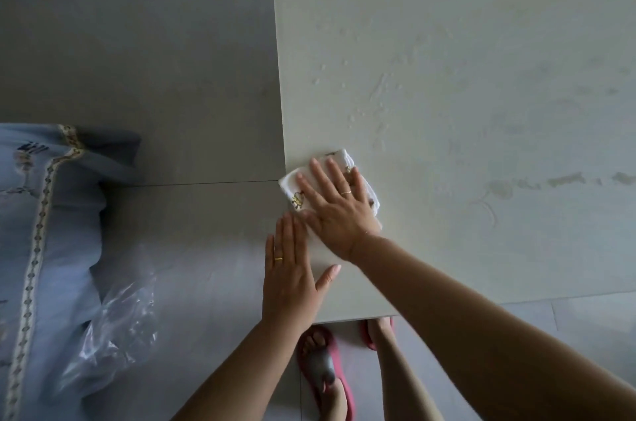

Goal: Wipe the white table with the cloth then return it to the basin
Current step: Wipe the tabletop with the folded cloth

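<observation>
A folded white cloth with a small yellow print lies at the left edge of the white table. My right hand presses flat on the cloth, fingers spread and pointing away from me. My left hand lies flat and open at the table's left edge, just below the cloth, holding nothing. Wet streaks and droplets show on the table beyond the cloth. No basin is in view.
Grey tiled floor lies left of the table. A blue patterned fabric and a clear plastic bag sit at the lower left. My feet in red slippers stand under the table's near edge.
</observation>
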### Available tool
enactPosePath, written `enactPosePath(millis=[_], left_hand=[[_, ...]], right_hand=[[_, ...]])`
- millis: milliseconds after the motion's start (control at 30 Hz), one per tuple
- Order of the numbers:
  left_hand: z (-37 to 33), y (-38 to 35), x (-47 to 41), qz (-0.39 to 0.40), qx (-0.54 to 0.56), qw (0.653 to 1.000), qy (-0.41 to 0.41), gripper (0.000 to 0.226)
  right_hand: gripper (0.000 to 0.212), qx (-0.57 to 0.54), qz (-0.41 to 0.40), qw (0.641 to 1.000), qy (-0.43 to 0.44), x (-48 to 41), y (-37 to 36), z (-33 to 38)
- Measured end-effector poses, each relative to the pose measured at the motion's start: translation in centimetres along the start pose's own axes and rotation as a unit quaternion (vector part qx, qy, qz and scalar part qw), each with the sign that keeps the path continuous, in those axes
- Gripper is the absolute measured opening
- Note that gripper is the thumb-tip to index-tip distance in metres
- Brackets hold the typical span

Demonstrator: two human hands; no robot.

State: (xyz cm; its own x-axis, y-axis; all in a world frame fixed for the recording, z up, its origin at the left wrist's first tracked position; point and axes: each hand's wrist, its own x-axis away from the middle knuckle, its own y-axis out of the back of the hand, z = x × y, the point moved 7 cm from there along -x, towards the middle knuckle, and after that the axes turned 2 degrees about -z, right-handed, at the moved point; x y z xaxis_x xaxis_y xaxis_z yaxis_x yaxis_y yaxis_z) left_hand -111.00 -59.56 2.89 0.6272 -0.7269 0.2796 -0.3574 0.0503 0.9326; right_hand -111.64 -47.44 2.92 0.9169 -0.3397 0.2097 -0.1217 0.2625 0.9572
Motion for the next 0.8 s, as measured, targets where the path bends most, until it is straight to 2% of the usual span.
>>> enactPosePath(millis=[67,100,167,233,267,300,367,433,467,500,567,633,667,700,733,800], left_hand=[[0.0,-0.1,0.0,0.000,-0.004,1.000,0.002,0.094],[0.0,-0.1,0.0,-0.001,-0.005,1.000,0.000,0.094],[-0.1,-0.1,-0.1,0.002,-0.007,1.000,-0.001,0.094],[-0.1,-0.1,-0.2,0.005,-0.010,1.000,0.003,0.095],[-0.1,0.0,-0.3,0.003,-0.011,1.000,0.004,0.095],[-0.2,0.1,-0.4,0.003,-0.014,1.000,0.005,0.096],[-0.2,0.2,-0.8,0.006,-0.025,1.000,0.011,0.097],[-0.4,0.5,-1.6,0.000,-0.028,1.000,0.009,0.096],[-0.7,0.7,-2.1,-0.004,-0.025,1.000,0.003,0.094],[-0.8,0.9,-2.8,-0.011,-0.022,1.000,-0.001,0.092],[-1.0,1.6,-4.4,-0.024,-0.019,1.000,0.001,0.090],[-1.1,2.4,-6.1,-0.037,-0.019,0.999,0.013,0.090],[-1.1,2.8,-7.0,-0.042,-0.019,0.999,0.019,0.090],[-1.2,3.1,-7.8,-0.046,-0.019,0.998,0.024,0.090],[-1.3,3.4,-8.5,-0.049,-0.021,0.998,0.029,0.090],[-1.5,3.6,-9.7,-0.047,-0.031,0.997,0.048,0.092]], right_hand=[[0.061,0.024,-0.014,1.000,0.011,-1.2,0.9,-3.3],[0.060,0.011,-0.022,0.999,-0.035,-2.0,1.6,-5.8],[0.061,-0.044,-0.039,0.981,-0.182,-3.2,2.5,-10.3],[0.061,-0.074,-0.046,0.959,-0.270,-4.0,2.3,-10.2],[0.061,-0.070,-0.045,0.961,-0.264,-4.3,2.0,-8.5],[0.061,-0.063,-0.042,0.973,-0.219,-4.5,1.5,-6.0],[0.061,-0.029,-0.018,0.997,-0.073,-4.2,0.7,-1.3],[0.061,0.015,-0.007,0.999,0.034,-4.3,1.1,-1.2],[0.061,0.026,-0.018,0.998,0.048,-4.9,1.7,-2.8],[0.061,0.028,-0.031,0.999,0.028,-5.6,2.3,-5.1],[0.060,-0.010,-0.052,0.994,-0.100,-7.0,3.6,-11.0],[0.061,-0.063,-0.054,0.965,-0.247,-7.7,4.0,-14.6],[0.061,-0.076,-0.059,0.953,-0.287,-8.0,4.0,-14.4],[0.061,-0.083,-0.060,0.949,-0.298,-8.4,3.8,-12.9],[0.060,-0.087,-0.057,0.956,-0.274,-8.9,3.5,-10.6],[0.059,-0.058,-0.033,0.988,-0.136,-9.5,2.5,-4.9]])
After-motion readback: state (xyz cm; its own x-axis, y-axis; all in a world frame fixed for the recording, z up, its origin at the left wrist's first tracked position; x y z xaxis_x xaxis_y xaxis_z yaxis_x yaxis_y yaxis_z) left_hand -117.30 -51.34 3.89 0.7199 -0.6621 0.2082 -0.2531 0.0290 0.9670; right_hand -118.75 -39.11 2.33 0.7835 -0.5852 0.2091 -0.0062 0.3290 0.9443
